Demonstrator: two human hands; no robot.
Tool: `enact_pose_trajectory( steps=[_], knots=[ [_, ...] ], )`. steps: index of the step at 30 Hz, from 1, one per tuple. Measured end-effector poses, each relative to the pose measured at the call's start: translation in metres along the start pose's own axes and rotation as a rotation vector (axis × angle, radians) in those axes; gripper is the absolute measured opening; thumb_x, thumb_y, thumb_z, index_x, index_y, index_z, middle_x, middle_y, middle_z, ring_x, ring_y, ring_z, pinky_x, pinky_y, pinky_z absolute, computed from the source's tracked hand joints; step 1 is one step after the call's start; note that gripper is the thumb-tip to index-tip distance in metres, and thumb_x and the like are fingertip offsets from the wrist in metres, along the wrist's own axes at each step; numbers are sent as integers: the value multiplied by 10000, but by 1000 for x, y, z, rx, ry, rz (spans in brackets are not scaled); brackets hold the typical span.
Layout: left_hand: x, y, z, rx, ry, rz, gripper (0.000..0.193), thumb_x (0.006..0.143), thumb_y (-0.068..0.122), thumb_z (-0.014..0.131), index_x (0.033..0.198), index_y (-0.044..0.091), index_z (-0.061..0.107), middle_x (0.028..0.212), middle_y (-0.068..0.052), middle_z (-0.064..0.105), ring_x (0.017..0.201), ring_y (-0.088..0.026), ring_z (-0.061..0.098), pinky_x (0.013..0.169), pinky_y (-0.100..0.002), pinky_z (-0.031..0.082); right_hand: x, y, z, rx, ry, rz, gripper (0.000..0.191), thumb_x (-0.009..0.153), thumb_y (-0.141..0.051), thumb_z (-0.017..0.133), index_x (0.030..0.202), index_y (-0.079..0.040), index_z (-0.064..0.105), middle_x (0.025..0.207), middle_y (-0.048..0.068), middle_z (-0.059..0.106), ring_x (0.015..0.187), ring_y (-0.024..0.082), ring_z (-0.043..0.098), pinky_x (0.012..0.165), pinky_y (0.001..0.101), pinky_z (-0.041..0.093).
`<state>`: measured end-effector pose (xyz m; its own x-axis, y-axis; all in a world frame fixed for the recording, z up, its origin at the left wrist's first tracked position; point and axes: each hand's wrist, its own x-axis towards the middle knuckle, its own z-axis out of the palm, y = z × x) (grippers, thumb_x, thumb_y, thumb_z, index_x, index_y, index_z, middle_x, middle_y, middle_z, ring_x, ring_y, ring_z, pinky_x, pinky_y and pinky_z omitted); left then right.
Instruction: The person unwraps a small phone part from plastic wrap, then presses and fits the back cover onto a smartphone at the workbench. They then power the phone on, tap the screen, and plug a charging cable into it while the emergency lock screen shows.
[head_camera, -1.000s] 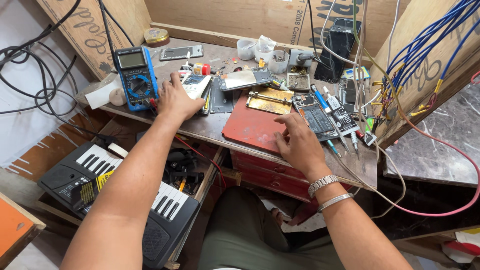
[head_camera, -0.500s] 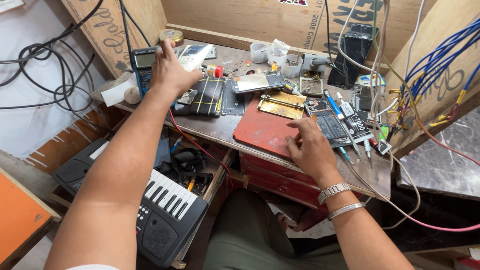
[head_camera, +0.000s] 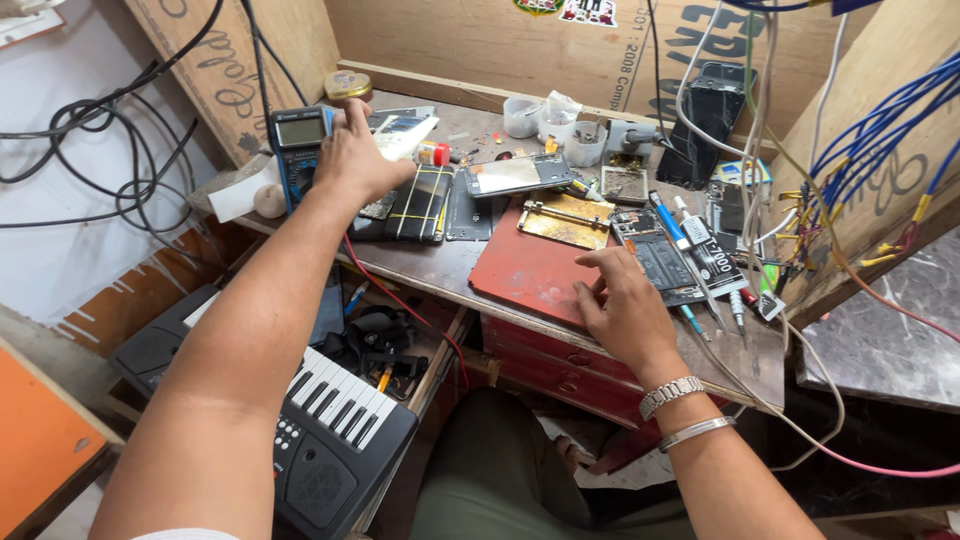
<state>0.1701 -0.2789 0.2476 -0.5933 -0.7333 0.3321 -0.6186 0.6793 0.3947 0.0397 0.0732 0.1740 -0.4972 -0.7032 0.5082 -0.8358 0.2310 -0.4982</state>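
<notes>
Left hand (head_camera: 355, 160) closed around a white tube (head_camera: 408, 137) at the bench's back left, beside a blue multimeter (head_camera: 298, 135). Right hand (head_camera: 622, 305) spread flat on the red mat (head_camera: 525, 275), fingers loose, holding nothing. Colourful stickers (head_camera: 570, 9) on the brown board behind.

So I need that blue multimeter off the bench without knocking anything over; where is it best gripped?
Judging by its pose, take the multimeter by its long side edges near the display end, coming from above. It lies flat, the left hand covers its right lower part, and its red lead trails off the bench.
</notes>
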Motion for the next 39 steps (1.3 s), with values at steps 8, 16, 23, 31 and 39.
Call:
enact_pose_trajectory(
  steps=[8, 16, 23, 31, 39],
  knots=[
    [-3, 37, 38, -153, -75, 250, 868, 692, 396, 828, 1367, 137, 347, 1338, -232, 484, 1204, -447, 564, 1027, -489, 475, -2, -7, 3, 8, -5, 0, 282, 864, -93, 718, 1130, -98, 624, 1022, 95, 612, 752, 206, 686, 730, 373, 569],
    [14, 69, 72, -271, -155, 489, 753, 697, 294, 810, 1296, 131, 385, 1319, -210, 474, 1204, -440, 564, 990, -495, 484, -4, -17, 3, -11, 7, -2, 243, 869, -82, 707, 1099, -92, 630, 980, 85, 620, 739, 216, 674, 728, 392, 549],
    [19, 67, 83, -299, -218, 573, 745, 712, 267, 809, 1318, 124, 399, 1302, -187, 493, 1231, -393, 562, 1004, -467, 483, 1, -21, 4, -11, -8, 17, 240, 869, -80, 703, 1098, -89, 631, 1006, 86, 618, 737, 209, 673, 706, 380, 552],
    [25, 30, 55, -31, -150, 187, 614, 817, 488, 804, 1270, 126, 600, 1228, -108, 675, 1205, -298, 644, 1009, -452, 508, 2, -16, 2, -17, -22, 49, 230, 880, -94, 707, 1099, -96, 638, 989, 88, 619, 724, 203, 680, 699, 384, 554],
    [8, 10, 40, 352, -410, -89, 954, 720, 705, 808, 1410, 95, 564, 1385, -146, 627, 1264, -313, 619, 990, -487, 532, -1, -14, 3, -22, -13, 41, 214, 881, -103, 706, 1088, -99, 652, 1011, 81, 633, 736, 201, 691, 701, 379, 565]
  ],
)
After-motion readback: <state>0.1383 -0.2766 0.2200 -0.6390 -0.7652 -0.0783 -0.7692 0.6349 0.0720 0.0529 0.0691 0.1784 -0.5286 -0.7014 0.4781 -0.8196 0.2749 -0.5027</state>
